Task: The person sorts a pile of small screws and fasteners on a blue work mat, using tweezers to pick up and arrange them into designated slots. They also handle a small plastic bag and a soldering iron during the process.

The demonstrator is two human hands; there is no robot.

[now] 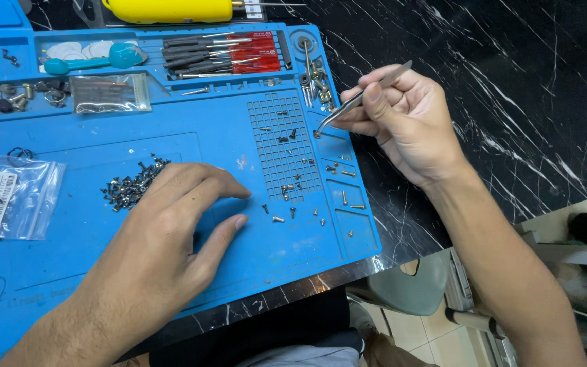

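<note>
While the left hand (164, 238) rests flat and empty at centre frame, the right hand (402, 115) pinches metal tweezers (354, 102) (stiff, slippery), tips on a tiny light screw (316, 134); likely easiest gripped across its shank.

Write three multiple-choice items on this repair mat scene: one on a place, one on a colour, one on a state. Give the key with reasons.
1. Where does the pile of small dark screws lie?
A. on the blue mat
B. on the black marble top
C. in the clear bag

2. What colour is the tray behind the screwdriver set?
A. green
B. red
C. white

3. What is the right hand doing?
A. lying flat
B. pinching metal tweezers
C. hanging empty

Key: 1 A, the screws sit beside the left hand on the mat; 2 B, red shows under the tools; 3 B, fingers grip the tweezers, tip lowered.
</note>
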